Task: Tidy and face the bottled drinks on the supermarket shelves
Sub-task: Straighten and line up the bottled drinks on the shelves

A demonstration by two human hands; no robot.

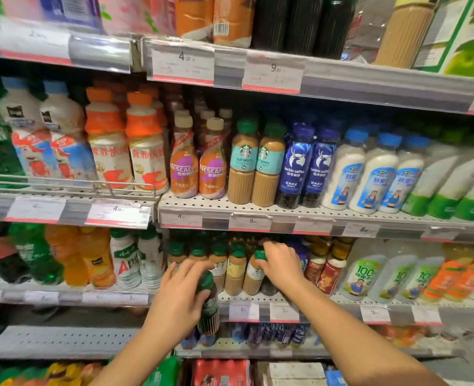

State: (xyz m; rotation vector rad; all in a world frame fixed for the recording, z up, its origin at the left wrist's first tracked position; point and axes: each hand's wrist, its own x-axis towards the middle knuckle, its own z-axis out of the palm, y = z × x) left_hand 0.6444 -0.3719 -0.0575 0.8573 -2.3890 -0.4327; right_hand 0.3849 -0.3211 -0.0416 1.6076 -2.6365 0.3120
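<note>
Both hands are busy on the lower coffee shelf point(258, 300). The left hand point(184, 291) is wrapped around a dark bottle point(208, 302) by its green cap, holding it out in front of the shelf edge, probably pulled out to free a slot or get re-faced. The right hand point(279, 264) pinches the cap of a tan bottle point(254, 274) standing in the front row, tilted a bit, likely to twist its label forward.

A supermarket aisle: tiered metal shelves point(258, 203) packed with bottled drinks point(184, 162), price tags point(182, 62) along every edge.
</note>
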